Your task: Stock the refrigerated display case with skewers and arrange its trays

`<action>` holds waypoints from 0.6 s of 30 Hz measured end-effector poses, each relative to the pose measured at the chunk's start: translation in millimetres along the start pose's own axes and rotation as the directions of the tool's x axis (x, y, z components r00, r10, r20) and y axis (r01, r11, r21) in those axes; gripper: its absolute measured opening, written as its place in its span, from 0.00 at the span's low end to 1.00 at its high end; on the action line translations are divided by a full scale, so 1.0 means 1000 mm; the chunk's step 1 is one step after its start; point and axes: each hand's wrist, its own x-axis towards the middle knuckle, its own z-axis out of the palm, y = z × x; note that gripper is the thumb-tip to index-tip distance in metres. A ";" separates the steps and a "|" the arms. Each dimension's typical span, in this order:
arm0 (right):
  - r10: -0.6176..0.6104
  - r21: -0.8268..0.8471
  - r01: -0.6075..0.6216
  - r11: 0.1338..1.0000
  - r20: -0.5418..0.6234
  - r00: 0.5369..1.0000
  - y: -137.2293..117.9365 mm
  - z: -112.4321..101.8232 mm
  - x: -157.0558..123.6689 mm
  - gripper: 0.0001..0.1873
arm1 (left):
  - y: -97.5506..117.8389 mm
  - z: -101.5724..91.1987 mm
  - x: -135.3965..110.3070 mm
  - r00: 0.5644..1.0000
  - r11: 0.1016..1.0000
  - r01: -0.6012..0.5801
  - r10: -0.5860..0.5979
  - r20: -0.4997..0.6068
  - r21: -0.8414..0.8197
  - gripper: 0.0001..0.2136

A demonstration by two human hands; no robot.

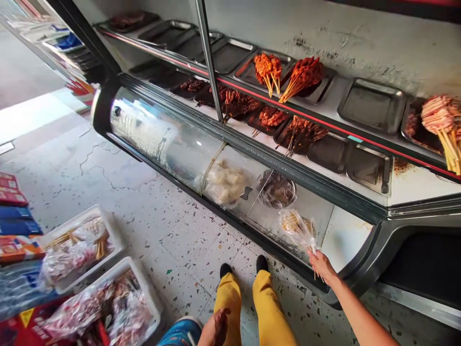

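My right hand (321, 265) is closed on the gathered end of a clear plastic bag of skewers (297, 226), and thin sticks poke out below the fingers. The bag's pale, yellowish contents appear in front of the display case's curved glass; I cannot tell whether they touch it. Low at the bottom of the view, my left hand (215, 327) is by my yellow trouser leg with fingers curled in, and nothing shows in it. Behind the glass are a bag of whitish food (226, 181) and a round bowl of dark food (277, 190) under plastic.
Metal trays (372, 105) line two shelves of the case, some bearing red meat skewers (304, 77); pale meat skewers (442, 125) sit far right. White bins (146, 293) of bagged skewers stand on the speckled floor (187, 240) at left, beside boxes (18, 221). A metal post (209, 57) divides the opening.
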 end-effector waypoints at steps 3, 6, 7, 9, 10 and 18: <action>-0.013 0.036 0.012 0.999 0.026 1.000 0.014 -0.003 -0.021 0.19 | -0.043 -0.006 -0.006 1.000 0.991 -0.014 0.011 0.018 0.135 0.15; -0.030 0.071 0.027 0.997 0.047 0.998 0.023 -0.003 -0.046 0.21 | -0.068 -0.015 -0.001 0.999 0.976 -0.011 0.001 0.047 0.218 0.15; -0.033 0.080 0.029 0.996 0.047 0.998 0.024 -0.002 -0.054 0.22 | -0.069 -0.020 0.002 0.999 0.974 -0.020 0.009 0.050 0.224 0.15; -0.038 0.095 0.033 0.995 0.048 0.998 0.022 0.000 -0.070 0.22 | -0.061 -0.029 0.007 0.998 0.974 -0.064 0.057 0.038 0.218 0.14; -0.047 0.104 0.041 0.994 0.055 0.997 0.020 0.001 -0.077 0.23 | -0.053 -0.034 0.009 0.996 0.973 -0.086 0.084 0.017 0.213 0.14; -0.208 0.003 0.208 0.978 0.024 0.978 -0.031 0.010 -0.118 0.22 | 0.029 -0.067 0.011 0.982 0.977 -0.157 0.169 -0.079 0.141 0.12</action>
